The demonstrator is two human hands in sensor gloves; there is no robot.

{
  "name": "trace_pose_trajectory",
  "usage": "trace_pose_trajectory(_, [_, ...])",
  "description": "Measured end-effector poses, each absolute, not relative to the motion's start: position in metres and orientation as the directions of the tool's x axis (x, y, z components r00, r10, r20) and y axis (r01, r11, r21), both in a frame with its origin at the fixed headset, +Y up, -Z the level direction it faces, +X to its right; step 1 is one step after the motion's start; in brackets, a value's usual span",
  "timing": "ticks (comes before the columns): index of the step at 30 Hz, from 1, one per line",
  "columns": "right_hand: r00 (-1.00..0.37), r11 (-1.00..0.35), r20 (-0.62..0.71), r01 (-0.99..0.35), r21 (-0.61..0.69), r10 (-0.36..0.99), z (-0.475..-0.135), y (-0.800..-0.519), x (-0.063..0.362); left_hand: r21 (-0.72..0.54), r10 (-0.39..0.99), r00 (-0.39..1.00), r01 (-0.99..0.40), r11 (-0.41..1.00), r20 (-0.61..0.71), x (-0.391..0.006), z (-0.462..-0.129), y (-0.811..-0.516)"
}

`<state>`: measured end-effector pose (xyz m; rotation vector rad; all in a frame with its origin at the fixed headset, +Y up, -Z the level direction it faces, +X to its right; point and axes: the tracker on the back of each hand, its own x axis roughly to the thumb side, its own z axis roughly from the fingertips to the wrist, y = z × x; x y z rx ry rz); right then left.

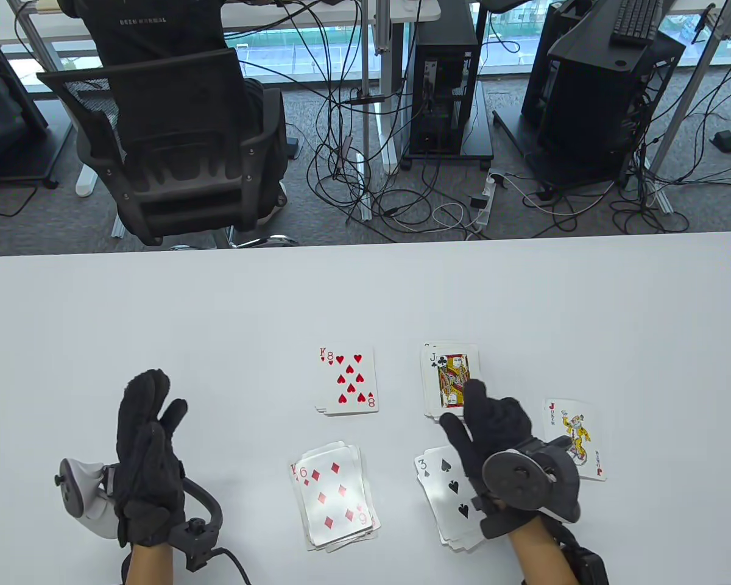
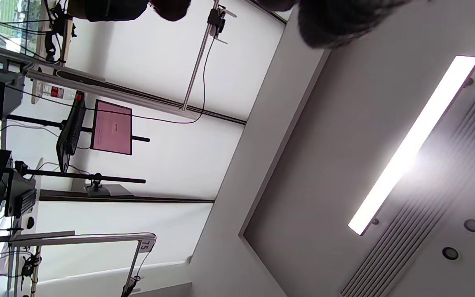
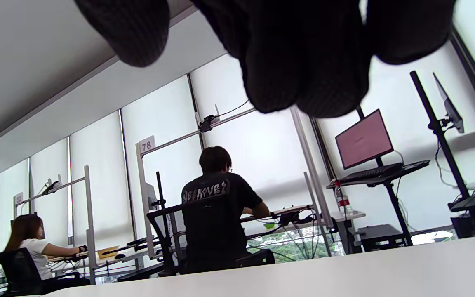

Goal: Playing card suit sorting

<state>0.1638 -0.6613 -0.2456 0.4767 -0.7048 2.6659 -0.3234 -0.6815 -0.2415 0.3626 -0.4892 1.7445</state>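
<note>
Four face-up piles lie on the white table point(image 1: 158, 304). The hearts pile point(image 1: 347, 381) shows an 8, and the clubs pile point(image 1: 448, 368) shows a jack. In the near row, a 6 tops the diamonds pile point(image 1: 335, 496) and a 3 tops the spades pile point(image 1: 448, 493). A joker point(image 1: 579, 436) lies alone on the right. My right hand point(image 1: 484, 417) hovers between the clubs and spades piles with its fingers relaxed, one fingertip over the jack's near edge, and holds nothing. My left hand point(image 1: 152, 402) stands on its edge at the left with straight fingers and is empty. In the wrist views only dark fingertips point(image 2: 336, 20) point(image 3: 303, 62) show.
Beyond the table's far edge a person sits in a black mesh chair point(image 1: 176, 152), with cables and computer towers point(image 1: 444, 85) on the floor. The left wrist view faces the ceiling light point(image 2: 410, 144). The right wrist view looks low across the table point(image 3: 344, 268).
</note>
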Motion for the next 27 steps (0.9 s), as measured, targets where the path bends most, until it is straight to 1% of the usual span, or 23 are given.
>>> trace_pose_trajectory(2, [-0.919, -0.841, 0.362, -0.317, -0.439, 0.157, -0.247, -0.671, 0.18, -0.019, 0.852, -0.028, -1.0, -0.022, 0.522, -0.328, -0.235, -0.671])
trace_pose_trajectory(4, [-0.943, -0.87, 0.323, -0.23, -0.436, 0.088, -0.249, -0.685, 0.191, 0.083, 0.849, 0.174, -0.985, 0.153, 0.498, -0.331, -0.232, -0.665])
trace_pose_trajectory(6, [-0.954, -0.905, 0.295, -0.173, -0.388, 0.056, -0.255, -0.702, 0.198, 0.144, 0.849, 0.349, -0.937, 0.318, 0.397, -0.33, -0.235, -0.67])
trace_pose_trajectory(7, [-0.953, -0.921, 0.293, -0.177, -0.346, 0.073, -0.257, -0.71, 0.2, 0.143, 0.847, 0.399, -0.917, 0.373, 0.351, -0.329, -0.238, -0.675])
trace_pose_trajectory(8, [-0.955, -0.933, 0.284, -0.182, -0.31, 0.092, -0.26, -0.719, 0.202, 0.121, 0.848, 0.451, -0.893, 0.434, 0.278, -0.327, -0.243, -0.684])
trace_pose_trajectory(10, [-0.961, -0.956, 0.261, -0.162, -0.246, 0.096, -0.264, -0.73, 0.206, 0.083, 0.844, 0.506, -0.862, 0.499, 0.176, -0.321, -0.251, -0.699])
trace_pose_trajectory(12, [-0.969, -0.978, 0.237, -0.117, -0.174, 0.074, -0.267, -0.739, 0.209, 0.046, 0.828, 0.551, -0.834, 0.549, 0.106, -0.315, -0.257, -0.711])
trace_pose_trajectory(13, [-0.972, -0.987, 0.225, -0.101, -0.126, 0.071, -0.267, -0.743, 0.21, 0.026, 0.818, 0.57, -0.821, 0.57, 0.078, -0.312, -0.259, -0.716])
trace_pose_trajectory(15, [-0.975, -0.991, 0.211, -0.093, -0.096, 0.071, -0.267, -0.745, 0.21, 0.012, 0.805, 0.589, -0.807, 0.59, 0.062, -0.308, -0.261, -0.719])
trace_pose_trajectory(23, [-0.974, -0.985, 0.223, -0.085, -0.147, 0.05, -0.263, -0.735, 0.206, 0.036, 0.768, 0.638, -0.77, 0.637, 0.058, -0.299, -0.259, -0.721])
trace_pose_trajectory(27, [-0.972, -0.977, 0.226, -0.114, -0.182, 0.071, -0.263, -0.733, 0.208, 0.037, 0.766, 0.641, -0.768, 0.64, 0.06, -0.298, -0.259, -0.721])
